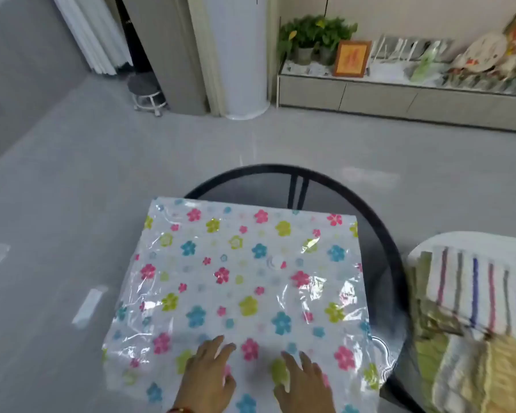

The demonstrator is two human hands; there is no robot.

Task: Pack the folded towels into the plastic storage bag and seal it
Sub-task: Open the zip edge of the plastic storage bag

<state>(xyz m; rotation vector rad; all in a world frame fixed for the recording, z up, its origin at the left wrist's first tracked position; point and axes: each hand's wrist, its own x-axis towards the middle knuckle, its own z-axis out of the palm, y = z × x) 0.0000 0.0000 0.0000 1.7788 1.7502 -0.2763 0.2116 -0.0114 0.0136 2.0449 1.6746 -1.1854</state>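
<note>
Two bare hands lie flat on the near part of the plastic storage bag (245, 281), which is spread over a round glass table (379, 231) with a dark rim; its left side reaches past the table edge and its near end runs out of view. The left hand (209, 374) and the right hand (304, 383) are both open, fingers loosely spread, palms down on the film, and they grasp nothing. The bag is thin plastic printed with coloured flowers, with a small round valve (276, 261) near its middle. It looks empty and very light, and its shiny wrinkles suggest it is limp and slippery, so I judge it will slide on the glass and fold on itself if pulled at one point only. The folded towels (471, 311), striped and yellowish, are stacked on a white surface (447, 238) to the right, apart from the bag and not yet packed. They seem soft and bulky, heavier than the bag, and better carried from below with both hands so the folds hold. To open the bag, the two layers should be separated at its mouth; which edge is the mouth I cannot tell.
</note>
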